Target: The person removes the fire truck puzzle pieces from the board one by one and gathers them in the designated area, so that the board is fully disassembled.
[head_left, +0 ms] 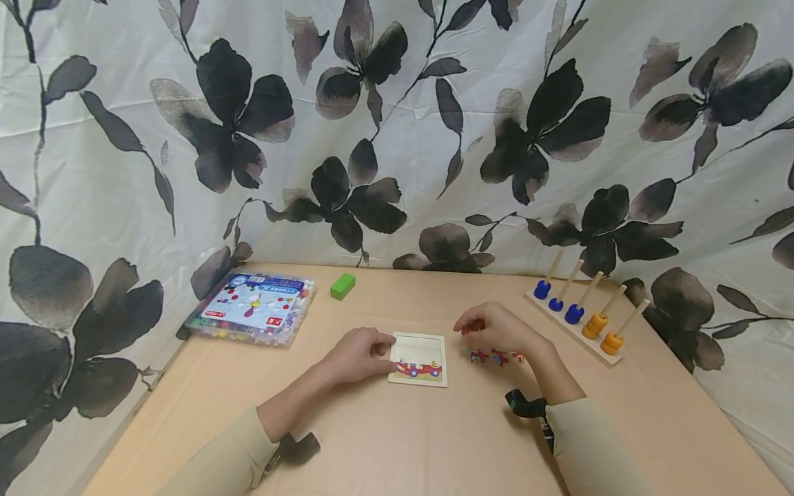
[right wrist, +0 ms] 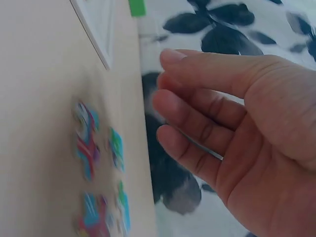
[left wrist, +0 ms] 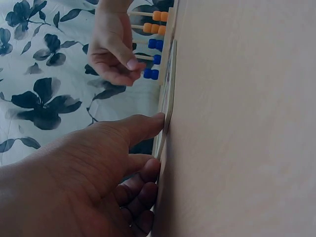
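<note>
A small wooden jigsaw puzzle board [head_left: 418,344] lies on the table, its lower part filled with pieces showing a red vehicle. My left hand [head_left: 360,356] grips the board's left edge between thumb and fingers; in the left wrist view the board appears nearly edge-on beside the left hand [left wrist: 94,168]. To the right of the board, loose puzzle pieces [head_left: 499,357] lie on the table. Just above them hovers my right hand [head_left: 502,331]. Nothing shows between the loosely bent fingers of the right hand [right wrist: 232,118], which stay apart from the pieces [right wrist: 86,140].
A clear box of colourful beads [head_left: 254,308] with a printed label stands at the back left. Beside it lies a green block [head_left: 342,286]. At the back right is a wooden peg stand [head_left: 577,327] with blue and orange beads. A floral curtain [head_left: 397,138] hangs behind the table.
</note>
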`<state>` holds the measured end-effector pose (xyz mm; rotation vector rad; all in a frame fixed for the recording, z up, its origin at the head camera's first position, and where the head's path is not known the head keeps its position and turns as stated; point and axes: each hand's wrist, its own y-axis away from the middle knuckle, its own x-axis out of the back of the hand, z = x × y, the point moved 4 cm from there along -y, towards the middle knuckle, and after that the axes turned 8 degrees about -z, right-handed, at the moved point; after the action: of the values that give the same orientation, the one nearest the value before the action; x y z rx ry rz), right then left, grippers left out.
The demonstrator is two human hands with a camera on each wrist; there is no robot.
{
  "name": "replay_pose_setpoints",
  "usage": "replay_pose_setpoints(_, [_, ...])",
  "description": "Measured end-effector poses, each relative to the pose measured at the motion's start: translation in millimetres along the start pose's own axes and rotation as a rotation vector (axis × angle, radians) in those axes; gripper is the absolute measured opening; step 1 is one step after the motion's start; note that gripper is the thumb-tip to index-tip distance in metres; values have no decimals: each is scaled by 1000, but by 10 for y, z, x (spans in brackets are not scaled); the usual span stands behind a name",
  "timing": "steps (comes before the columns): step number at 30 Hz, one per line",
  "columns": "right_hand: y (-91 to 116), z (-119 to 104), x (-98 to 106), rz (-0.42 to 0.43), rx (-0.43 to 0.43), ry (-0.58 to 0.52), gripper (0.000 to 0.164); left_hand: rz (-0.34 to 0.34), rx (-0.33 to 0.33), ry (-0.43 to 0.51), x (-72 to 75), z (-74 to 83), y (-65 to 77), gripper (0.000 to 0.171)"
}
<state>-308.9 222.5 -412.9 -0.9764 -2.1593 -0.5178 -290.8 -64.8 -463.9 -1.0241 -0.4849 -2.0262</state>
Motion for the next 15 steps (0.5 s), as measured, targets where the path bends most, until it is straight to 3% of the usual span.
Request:
replay_pose_setpoints(6, [-96,-128,-168,-33,60,31,15,-3,5,2,-4,-2,-7,28])
replay_pose_setpoints(15, [-174,-224,-298,-62,76,53,14,2,38,15,-8,-21,-2,46])
